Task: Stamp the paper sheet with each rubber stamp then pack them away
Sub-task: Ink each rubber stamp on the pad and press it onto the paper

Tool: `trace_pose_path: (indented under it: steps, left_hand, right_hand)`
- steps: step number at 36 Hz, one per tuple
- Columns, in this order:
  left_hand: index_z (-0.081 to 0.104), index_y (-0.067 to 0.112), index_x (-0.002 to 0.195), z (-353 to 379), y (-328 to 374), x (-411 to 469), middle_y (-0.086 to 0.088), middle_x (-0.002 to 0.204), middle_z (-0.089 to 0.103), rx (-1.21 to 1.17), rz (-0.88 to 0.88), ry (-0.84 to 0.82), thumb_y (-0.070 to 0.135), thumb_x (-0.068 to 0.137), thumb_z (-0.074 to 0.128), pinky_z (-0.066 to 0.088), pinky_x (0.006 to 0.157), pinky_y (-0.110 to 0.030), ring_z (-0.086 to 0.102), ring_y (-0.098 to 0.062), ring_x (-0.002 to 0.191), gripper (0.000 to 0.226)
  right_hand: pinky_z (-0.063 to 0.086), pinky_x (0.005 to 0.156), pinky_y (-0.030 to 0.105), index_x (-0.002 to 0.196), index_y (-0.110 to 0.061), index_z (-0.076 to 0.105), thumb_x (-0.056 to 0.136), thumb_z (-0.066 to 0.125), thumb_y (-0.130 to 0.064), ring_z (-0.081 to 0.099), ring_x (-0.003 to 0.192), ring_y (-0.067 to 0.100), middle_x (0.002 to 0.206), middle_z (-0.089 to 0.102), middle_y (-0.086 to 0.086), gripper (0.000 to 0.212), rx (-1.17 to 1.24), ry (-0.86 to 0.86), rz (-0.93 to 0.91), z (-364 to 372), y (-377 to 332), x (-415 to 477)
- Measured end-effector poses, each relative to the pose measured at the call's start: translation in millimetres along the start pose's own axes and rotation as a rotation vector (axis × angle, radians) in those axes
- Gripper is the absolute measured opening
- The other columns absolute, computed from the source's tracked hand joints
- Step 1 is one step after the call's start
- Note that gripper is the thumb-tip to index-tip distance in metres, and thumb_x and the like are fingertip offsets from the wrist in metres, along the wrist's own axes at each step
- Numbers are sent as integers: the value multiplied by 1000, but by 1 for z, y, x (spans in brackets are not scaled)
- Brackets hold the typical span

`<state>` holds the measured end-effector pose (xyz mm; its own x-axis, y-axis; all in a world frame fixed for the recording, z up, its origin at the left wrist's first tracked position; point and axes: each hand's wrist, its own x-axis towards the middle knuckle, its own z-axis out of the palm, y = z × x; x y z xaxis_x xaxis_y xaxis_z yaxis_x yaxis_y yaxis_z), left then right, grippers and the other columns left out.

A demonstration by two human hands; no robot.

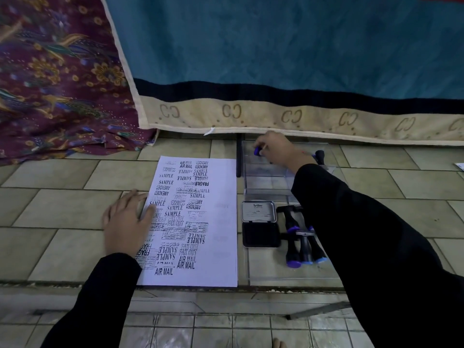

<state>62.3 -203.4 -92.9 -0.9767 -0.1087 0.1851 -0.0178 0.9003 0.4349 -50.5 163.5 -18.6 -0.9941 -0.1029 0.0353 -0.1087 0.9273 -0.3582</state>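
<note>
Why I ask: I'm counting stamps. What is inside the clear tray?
An open Artline ink pad, several rubber stamps lying beside it, and one stamp gripped by the right hand. The sleeve may cover more.

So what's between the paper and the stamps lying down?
An open black ink pad lies between the paper sheet and the lying stamps, as the head view shows.

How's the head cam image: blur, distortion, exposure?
Head view: dim, bluish cast; wide-angle slightly bows the floor tile lines near the edges; right hand gripping a rubber stamp looks soft; print on the paper sheet reads clearly; black sleeves lose all detail.
</note>
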Motion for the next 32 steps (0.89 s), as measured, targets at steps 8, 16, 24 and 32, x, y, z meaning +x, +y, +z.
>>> trace_pose_path:
  steps: [8,16,24,32]
  left_hand:
    - [61,19,124,2,0,0,-3,147,47,15,-4,9,31,93,60,16,114,-39,37,-23,137,34]
    - [61,20,125,1,0,0,-1,146,47,17,-7,-7,48,83,41,16,114,-40,36,-22,137,54]
    - [61,19,123,1,-1,0,-2,145,48,14,-9,-10,46,87,45,17,114,-41,38,-24,135,48]
    - [61,17,125,2,1,0,-4,147,46,28,-18,4,29,93,61,15,114,-40,36,-24,138,35]
  right_hand:
    - [54,75,22,107,-17,61,88,60,-7,62,80,3,96,65,-5,22,517,375,19,-27,-22,-47]
    - [49,82,10,110,-15,66,87,64,-7,60,89,-1,101,58,-4,25,514,314,-169,1,-38,-141]
    - [53,79,15,103,-10,70,80,71,-2,65,83,4,93,65,-2,25,510,277,-200,28,-39,-183]
    - [55,77,24,101,-13,69,79,71,-5,63,84,4,95,65,-6,23,467,294,-209,40,-40,-193]
